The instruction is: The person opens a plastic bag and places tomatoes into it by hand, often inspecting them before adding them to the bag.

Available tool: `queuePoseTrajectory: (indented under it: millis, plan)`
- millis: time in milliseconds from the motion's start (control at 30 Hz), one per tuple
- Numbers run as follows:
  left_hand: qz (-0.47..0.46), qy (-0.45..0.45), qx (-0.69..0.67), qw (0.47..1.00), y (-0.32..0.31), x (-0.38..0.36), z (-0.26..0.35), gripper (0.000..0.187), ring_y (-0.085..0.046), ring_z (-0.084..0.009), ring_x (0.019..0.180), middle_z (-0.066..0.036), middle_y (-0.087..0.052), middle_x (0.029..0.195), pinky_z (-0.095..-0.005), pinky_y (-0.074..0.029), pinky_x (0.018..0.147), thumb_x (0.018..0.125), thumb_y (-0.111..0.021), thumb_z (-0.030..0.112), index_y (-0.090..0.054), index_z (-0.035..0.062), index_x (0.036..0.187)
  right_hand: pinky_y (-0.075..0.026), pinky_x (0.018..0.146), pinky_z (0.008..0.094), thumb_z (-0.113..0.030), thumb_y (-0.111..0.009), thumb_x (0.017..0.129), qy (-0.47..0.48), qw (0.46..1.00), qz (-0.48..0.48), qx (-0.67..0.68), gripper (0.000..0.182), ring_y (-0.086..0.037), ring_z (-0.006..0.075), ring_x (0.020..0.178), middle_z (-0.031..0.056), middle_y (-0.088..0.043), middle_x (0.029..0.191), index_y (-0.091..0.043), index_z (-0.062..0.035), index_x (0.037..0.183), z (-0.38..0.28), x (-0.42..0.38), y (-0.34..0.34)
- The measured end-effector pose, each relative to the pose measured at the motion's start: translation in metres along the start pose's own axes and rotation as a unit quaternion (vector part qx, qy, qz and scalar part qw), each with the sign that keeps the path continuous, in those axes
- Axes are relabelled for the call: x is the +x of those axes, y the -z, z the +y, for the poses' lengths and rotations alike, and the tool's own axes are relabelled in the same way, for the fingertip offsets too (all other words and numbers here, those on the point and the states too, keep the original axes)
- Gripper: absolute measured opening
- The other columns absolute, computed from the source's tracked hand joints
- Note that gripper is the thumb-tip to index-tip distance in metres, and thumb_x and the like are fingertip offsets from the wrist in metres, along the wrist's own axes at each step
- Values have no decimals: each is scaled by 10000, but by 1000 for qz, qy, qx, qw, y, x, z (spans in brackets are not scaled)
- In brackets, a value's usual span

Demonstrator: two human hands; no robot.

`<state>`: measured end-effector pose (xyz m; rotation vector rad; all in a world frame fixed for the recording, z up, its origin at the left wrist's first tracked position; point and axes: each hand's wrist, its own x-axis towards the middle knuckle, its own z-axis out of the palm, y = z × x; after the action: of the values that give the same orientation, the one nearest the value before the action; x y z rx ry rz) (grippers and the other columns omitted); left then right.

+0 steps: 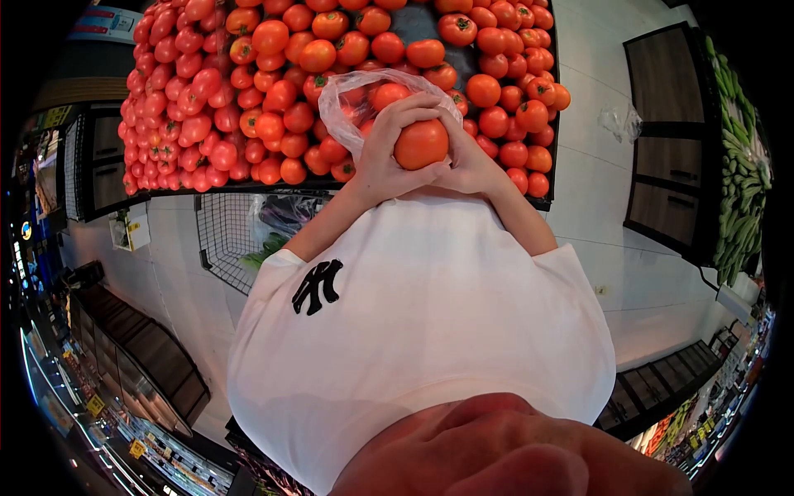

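1. Where the picture's left side meets the floor, a white box [132,234] stands near a dark display stand [413,26].
2. Pinkish tomatoes [178,103] fill the left part of the stand, piled closely together.
3. Below the stand's front edge is a wire basket [219,227], with green produce [269,248] and clear wrapping beside it or inside; I cannot tell which.
4. Redder tomatoes [279,95] lie heaped across the middle of the stand.
5. A clear plastic bag [337,114] gapes open above them, just behind the hands; red shows through it, but whether those tomatoes are inside or beneath is unclear.
6. The left hand [385,147] curls its fingers over a large tomato [422,145], its grip firmly around the fruit.
7. That tomato sits between both palms, in front of the bag and the white shirt [447,281].
8. The right hand [473,165] cups the tomato's right side, its grip closed on the same fruit.
9. More red tomatoes [494,122] cover the stand's right part.
10. Dark cabinets [666,78] and long green vegetables [736,174] line the far right.
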<state>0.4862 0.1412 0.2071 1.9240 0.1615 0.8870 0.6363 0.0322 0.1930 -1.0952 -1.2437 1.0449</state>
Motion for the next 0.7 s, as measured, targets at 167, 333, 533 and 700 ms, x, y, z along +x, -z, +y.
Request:
queuePoseTrajectory:
  millis: [167,333,533,700]
  plan:
    - [5,-10,-65,998,-1,2,1,500,-596,-304,1245,-162,-605,1369,-428,-464,1070,853,-804,253,-609,41,1262,-337,1212,403,-200,-828,780,-84,992,-10,96,1024,-384,272,1462,143,-343,1565,-228,-38,1594,-12,1,-1]
    - [14,5,-150,989,2,-1,-8,292,-642,-279,1180,-168,-680,1244,-386,-500,1030,1050,-571,229,-656,-6,1200,-372,1193,408,-83,-879,715,-102,989,-18,105,1034,-405,248,1449,99,-387,1533,-296,-71,1570,-14,-2,-4]
    - [101,216,-173,956,10,-4,-9,384,-677,-200,1131,-132,-725,1196,-327,-553,972,1118,-474,264,-656,-47,1252,-381,1191,412,-73,-872,731,-55,991,-32,114,933,-431,247,1440,84,-437,1503,-380,-115,1523,-11,-3,-6]
    - [57,145,-242,958,18,-5,0,426,-599,-243,1272,-168,-625,1368,-381,-482,1082,1072,-582,269,-583,-22,1383,-378,1191,407,-56,-850,743,-31,989,19,146,893,-438,261,1433,103,-421,1534,-398,-108,1511,-20,0,-7]
